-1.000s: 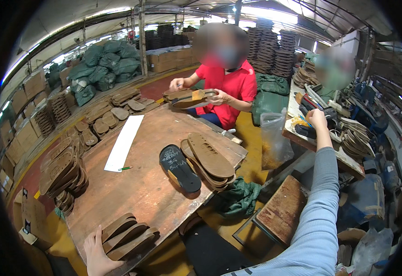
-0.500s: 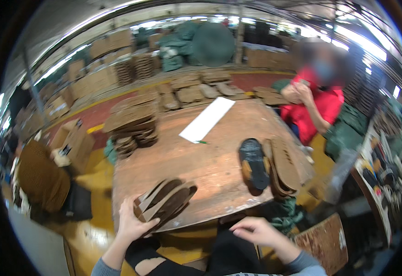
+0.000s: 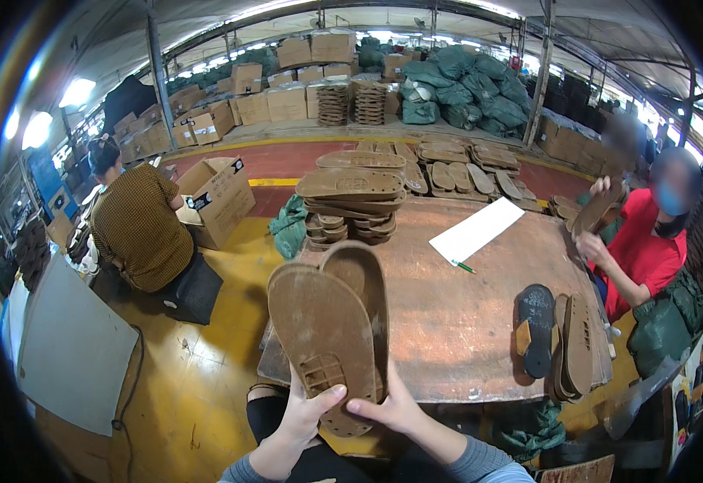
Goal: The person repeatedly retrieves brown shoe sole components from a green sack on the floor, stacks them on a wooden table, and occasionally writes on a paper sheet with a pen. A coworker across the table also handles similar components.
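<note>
1. Worn surface [image 3: 464,338] lies beyond brown soles [image 3: 319,322], held upright near its left edge.
2. Left hand [image 3: 303,412] closes around their lower left, thumb in front.
3. Right hand [image 3: 395,406] grips lower right, thumb likewise.

Matt, scuffed shoe soles [image 3: 319,330]

Scuffed brown shoe soles [image 3: 321,318], roughly upright, splayed apart at the top, gridded recess [image 3: 324,373] low on the nearest

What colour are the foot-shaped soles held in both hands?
The foot-shaped soles are brown with paler smudges, best seen in the head view.
</note>
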### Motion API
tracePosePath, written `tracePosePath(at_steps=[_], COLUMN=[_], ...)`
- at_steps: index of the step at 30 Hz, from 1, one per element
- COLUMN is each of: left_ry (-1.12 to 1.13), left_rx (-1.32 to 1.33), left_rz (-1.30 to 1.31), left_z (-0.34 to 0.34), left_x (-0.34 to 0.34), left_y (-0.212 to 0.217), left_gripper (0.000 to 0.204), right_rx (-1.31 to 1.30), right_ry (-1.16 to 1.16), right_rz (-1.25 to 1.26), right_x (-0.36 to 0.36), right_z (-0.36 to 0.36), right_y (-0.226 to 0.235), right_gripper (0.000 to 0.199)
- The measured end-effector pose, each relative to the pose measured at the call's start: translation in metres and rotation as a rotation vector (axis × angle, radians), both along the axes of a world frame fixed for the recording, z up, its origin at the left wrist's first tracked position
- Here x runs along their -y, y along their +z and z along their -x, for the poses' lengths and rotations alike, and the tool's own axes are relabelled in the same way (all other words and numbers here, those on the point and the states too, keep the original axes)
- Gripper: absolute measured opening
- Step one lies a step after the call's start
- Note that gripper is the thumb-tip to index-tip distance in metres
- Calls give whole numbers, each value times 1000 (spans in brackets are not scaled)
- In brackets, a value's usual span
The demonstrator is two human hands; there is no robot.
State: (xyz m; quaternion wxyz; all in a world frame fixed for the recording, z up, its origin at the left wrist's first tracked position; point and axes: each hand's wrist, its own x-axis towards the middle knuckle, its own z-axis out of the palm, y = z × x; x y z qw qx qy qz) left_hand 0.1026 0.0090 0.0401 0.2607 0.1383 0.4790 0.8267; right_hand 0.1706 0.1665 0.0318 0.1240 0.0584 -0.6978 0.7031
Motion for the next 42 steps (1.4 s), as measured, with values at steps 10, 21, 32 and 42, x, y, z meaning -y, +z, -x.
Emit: tracePosePath(at_steps=[10, 21, 32, 42], left_ry=[-214, -96, 173, 65], left_rx=[-342, -553, -829, -627], left_rz=[-32, 441, 842, 1232], left_z=[237, 398, 425, 444], left_x=[-113, -183, -65, 88], left_y=[151, 90, 13, -191], left_gripper=[69, 77, 59, 47], right_rx=[-200, 341, -419, 77], right_ry=[-122, -672, -487, 402], right_rz=[526, -543, -940, -1261], right_x=[-86, -161, -113, -30], right_z=[215, 371, 244, 131], right_y=[132, 93, 37, -36], right_gripper=[97, 105, 60, 54])
